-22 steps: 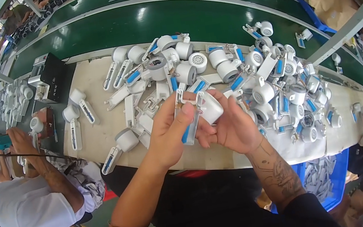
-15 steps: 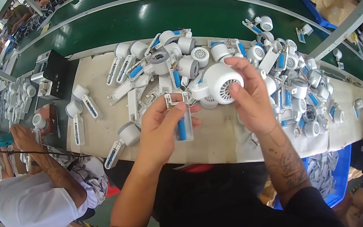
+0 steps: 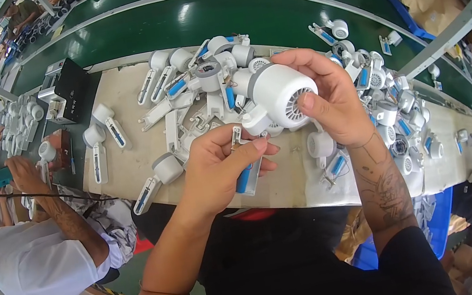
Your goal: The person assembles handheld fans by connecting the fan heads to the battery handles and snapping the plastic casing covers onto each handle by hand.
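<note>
Both my hands hold one part-built handheld fan. Its round white head (image 3: 284, 93), with a grey band and a slotted grille, sits between the thumb and fingers of my right hand (image 3: 336, 106). My left hand (image 3: 212, 174) is closed on the open handle, where a blue battery cell (image 3: 248, 178) shows below the thumb. The head's short neck meets the handle's upper end by my left fingertips; the joint itself is partly hidden. Beyond my hands lies a heap of similar fans (image 3: 211, 76), some with blue cells showing.
More fans are piled on the right (image 3: 391, 114); a few lie at left (image 3: 97, 153). A black machine (image 3: 65, 92) stands at back left, a green conveyor (image 3: 238, 17) runs behind. A co-worker in white (image 3: 48, 263) holds a teal tool (image 3: 0, 178). A blue bin (image 3: 442, 225) is lower right.
The fan head has tilted and come nearer, showing more of its side and grey band. The handle has swung from upright to slanted. My right hand has shifted slightly right.
</note>
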The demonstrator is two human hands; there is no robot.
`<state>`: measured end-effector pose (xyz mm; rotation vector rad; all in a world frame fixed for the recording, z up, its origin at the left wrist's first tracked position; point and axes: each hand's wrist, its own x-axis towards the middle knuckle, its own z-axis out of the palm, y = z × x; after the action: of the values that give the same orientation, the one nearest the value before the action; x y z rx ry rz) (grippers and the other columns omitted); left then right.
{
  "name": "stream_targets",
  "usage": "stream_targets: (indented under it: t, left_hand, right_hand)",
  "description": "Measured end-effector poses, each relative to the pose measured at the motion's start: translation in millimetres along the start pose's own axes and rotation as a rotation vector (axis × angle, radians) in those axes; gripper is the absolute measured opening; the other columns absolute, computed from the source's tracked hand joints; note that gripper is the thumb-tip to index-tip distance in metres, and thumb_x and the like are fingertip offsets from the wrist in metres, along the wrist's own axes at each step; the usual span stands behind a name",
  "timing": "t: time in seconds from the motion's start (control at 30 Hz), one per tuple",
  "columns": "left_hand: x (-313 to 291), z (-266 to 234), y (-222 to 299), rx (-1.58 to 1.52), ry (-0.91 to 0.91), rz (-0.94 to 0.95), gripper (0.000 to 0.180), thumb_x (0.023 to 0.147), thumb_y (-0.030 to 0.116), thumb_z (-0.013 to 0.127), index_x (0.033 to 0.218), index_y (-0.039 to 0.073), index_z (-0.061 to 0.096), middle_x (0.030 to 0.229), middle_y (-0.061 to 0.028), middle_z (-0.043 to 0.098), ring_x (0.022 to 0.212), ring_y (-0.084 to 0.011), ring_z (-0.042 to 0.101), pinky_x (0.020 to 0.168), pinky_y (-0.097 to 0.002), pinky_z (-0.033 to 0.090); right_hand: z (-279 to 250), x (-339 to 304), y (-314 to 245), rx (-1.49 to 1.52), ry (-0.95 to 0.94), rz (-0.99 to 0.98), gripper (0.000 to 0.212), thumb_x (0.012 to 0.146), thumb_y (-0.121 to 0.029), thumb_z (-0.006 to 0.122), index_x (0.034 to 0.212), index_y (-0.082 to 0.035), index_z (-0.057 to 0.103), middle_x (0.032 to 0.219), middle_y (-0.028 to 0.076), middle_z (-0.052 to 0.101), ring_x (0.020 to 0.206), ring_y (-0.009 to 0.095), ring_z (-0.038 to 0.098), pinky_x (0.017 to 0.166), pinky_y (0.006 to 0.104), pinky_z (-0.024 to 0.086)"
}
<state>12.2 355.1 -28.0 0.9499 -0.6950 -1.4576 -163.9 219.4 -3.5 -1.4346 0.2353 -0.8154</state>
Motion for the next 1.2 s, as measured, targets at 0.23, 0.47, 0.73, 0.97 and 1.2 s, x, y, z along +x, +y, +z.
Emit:
stream_targets:
  t: [0.23,0.47,0.73,0.97,1.2]
  left_hand:
    - [1.7,8.5,-9.1,0.114,-0.057,-0.049,0.024,0.09,0.005,0.07,0.11,-0.008,0.065,0.096,-0.0119,0.072,0.081,-0.0153,0.07,0.072,-0.0279,0.059]
    - [-1.3,1.2,-14.1,0.14,-0.022,-0.076,0.029,0.089,0.009,0.075,0.111,-0.007,0.065,0.093,-0.0087,0.071,0.079,-0.0145,0.07,0.073,-0.028,0.058]
    - [-22.0,-87.1,-18.7,0.07,0.3,0.144,0.032,0.101,0.026,0.057,0.111,-0.003,0.066,0.097,-0.0144,0.073,0.091,-0.0246,0.071,0.084,-0.0378,0.056]
    - [-59.2,-133.6,9.5,0.309,0.582,0.185,0.031,0.096,0.024,0.068,0.111,-0.004,0.07,0.095,-0.0052,0.073,0.063,-0.0028,0.048,0.055,-0.0189,0.033]
    - [-54.0,-130.5,1.1,0.064,0.53,0.165,0.031,0.102,0.024,0.058,0.119,-0.002,0.063,0.12,-0.0151,0.069,0.06,-0.0081,0.05,0.056,-0.0222,0.04]
  right_hand:
    - [-18.0,11.7,-20.3,-0.134,-0.222,0.226,0.043,0.089,-0.014,0.075,0.126,0.003,0.062,0.113,0.008,0.068,0.104,0.013,0.064,0.091,0.0286,0.052]
    - [-16.0,38.5,-7.1,-0.282,-0.357,0.354,0.048,0.087,-0.023,0.08,0.123,0.004,0.063,0.106,0.009,0.07,0.096,0.014,0.065,0.085,0.0263,0.052]
    - [29.7,31.3,55.5,-0.65,0.128,0.156,0.031,0.09,-0.024,0.074,0.115,-0.006,0.067,0.103,0.004,0.07,0.08,0.011,0.062,0.073,0.0283,0.051]
    - [69.3,-8.7,143.9,-1.17,-0.182,-0.018,0.017,0.08,-0.011,0.066,0.097,-0.009,0.067,0.092,0.007,0.063,0.079,0.029,0.067,0.064,0.042,0.053]
    - [81.8,10.7,156.0,-1.278,-0.326,-0.186,0.018,0.073,-0.01,0.068,0.091,-0.011,0.068,0.095,0.004,0.063,0.093,0.026,0.064,0.072,0.0396,0.053]
